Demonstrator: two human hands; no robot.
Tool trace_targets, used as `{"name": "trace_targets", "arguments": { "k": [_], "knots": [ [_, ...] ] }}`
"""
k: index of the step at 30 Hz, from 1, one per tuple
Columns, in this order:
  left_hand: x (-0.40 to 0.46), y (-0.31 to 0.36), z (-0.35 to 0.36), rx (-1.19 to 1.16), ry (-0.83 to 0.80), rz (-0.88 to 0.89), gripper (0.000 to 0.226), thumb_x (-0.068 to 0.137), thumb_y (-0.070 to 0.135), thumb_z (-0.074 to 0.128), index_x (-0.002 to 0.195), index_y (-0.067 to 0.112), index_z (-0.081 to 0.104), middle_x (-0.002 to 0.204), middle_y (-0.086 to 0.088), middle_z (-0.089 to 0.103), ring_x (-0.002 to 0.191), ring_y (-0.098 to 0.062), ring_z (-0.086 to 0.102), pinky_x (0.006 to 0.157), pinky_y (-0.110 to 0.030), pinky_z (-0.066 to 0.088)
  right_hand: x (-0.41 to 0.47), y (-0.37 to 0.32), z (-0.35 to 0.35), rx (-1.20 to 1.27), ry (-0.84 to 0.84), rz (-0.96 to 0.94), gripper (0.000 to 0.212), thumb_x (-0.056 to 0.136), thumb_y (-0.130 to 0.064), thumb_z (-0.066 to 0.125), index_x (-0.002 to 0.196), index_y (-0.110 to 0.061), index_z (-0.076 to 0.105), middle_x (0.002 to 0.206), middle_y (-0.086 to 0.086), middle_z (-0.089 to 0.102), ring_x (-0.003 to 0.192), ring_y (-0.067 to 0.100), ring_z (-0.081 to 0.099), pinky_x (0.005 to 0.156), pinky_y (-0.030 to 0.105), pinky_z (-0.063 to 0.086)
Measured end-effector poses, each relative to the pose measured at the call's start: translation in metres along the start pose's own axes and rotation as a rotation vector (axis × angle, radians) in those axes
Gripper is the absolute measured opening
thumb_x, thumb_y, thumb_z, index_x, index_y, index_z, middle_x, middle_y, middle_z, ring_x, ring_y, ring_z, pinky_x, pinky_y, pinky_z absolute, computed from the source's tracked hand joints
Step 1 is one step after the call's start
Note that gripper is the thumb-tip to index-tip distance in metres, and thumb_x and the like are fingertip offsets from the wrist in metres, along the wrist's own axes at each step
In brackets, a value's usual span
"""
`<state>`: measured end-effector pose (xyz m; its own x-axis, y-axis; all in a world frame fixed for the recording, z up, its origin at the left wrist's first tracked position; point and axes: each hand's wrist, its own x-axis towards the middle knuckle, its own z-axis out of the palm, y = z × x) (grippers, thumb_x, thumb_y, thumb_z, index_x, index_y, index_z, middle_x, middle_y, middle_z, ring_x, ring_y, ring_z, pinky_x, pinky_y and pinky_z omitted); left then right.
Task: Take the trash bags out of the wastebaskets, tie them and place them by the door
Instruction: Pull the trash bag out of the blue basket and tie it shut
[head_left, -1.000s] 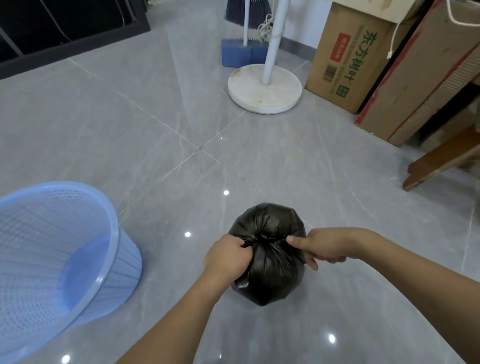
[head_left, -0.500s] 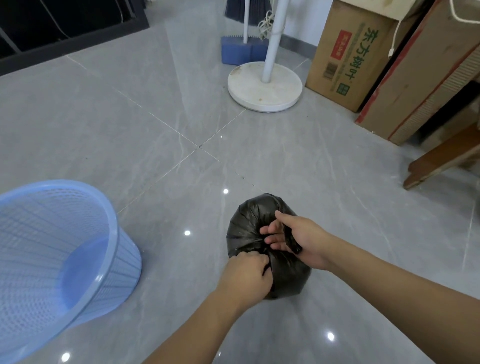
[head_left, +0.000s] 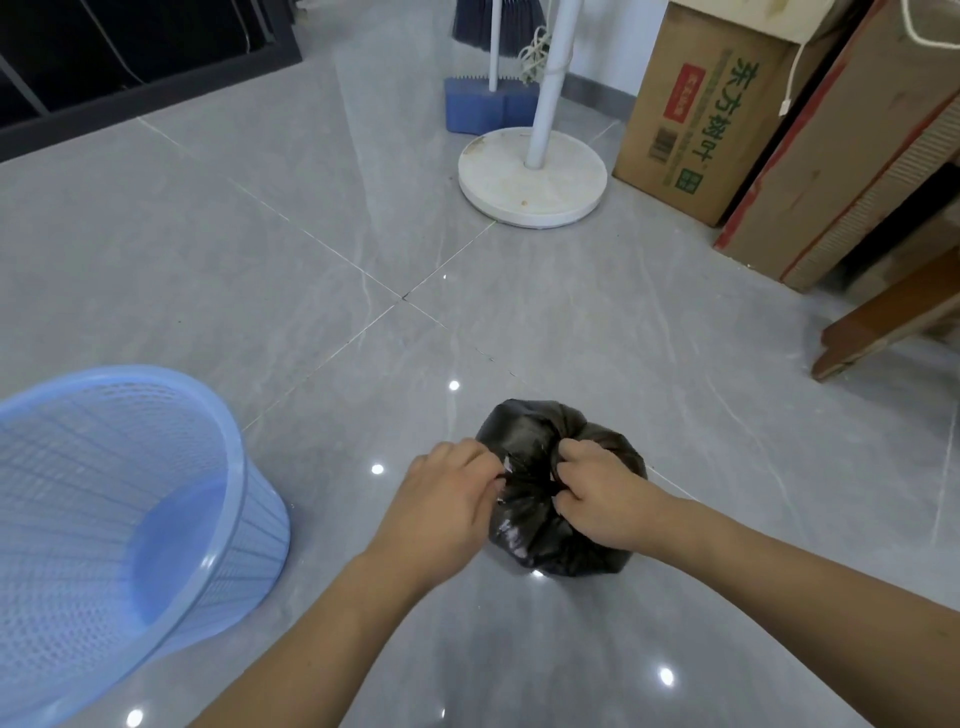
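My left hand (head_left: 447, 499) and right hand (head_left: 597, 493) each pinch the gathered neck of the black bag (head_left: 550, 530) (thin, soft, seemingly light); that neck is the best hold.

Both bare forearms reach forward and converge. The left hand (head_left: 441, 506) has its fingers curled, pinching the gathered bag (head_left: 524, 431) at its fingertips. The right hand (head_left: 602, 493), knuckles up, grips the same gather just beside them.
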<state>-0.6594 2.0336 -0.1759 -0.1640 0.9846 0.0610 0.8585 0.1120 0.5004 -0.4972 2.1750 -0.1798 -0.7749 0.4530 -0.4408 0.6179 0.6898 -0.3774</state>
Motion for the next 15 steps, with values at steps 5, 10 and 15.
{"name": "trace_targets", "arguments": {
  "k": [5,10,15],
  "knots": [
    [0.015,-0.003,-0.001,-0.115,0.045,-0.019,0.023,0.095,0.028,0.044,0.097,0.018,0.065,0.12,0.009,0.059,0.114,-0.013,0.049,0.101,-0.032,0.038,-0.006,-0.006,-0.004,-0.148,0.092,-0.139,0.03,0.079,-0.039,0.035,0.057,-0.019,0.036,0.085,-0.004,0.036,0.082,0.016,0.03,0.079,0.023,0.027],
    [0.023,0.005,-0.007,-0.242,0.02,-0.012,0.021,0.095,0.028,0.045,0.091,0.019,0.063,0.126,0.011,0.058,0.12,-0.007,0.046,0.106,-0.03,0.035,-0.007,0.0,-0.009,-0.159,0.242,-0.177,0.039,0.079,-0.038,0.038,0.059,-0.01,0.056,0.088,-0.001,0.043,0.078,0.013,0.036,0.077,0.032,0.047],
    [0.028,0.02,-0.014,-0.55,-0.03,-0.159,0.02,0.097,0.018,0.049,0.083,0.026,0.062,0.118,0.021,0.059,0.114,0.003,0.05,0.099,-0.016,0.037,-0.009,0.003,-0.01,-0.241,0.222,-0.325,0.031,0.085,-0.031,0.047,0.067,-0.009,0.059,0.08,0.003,0.053,0.066,0.019,0.054,0.061,0.036,0.051]
  ]
}}
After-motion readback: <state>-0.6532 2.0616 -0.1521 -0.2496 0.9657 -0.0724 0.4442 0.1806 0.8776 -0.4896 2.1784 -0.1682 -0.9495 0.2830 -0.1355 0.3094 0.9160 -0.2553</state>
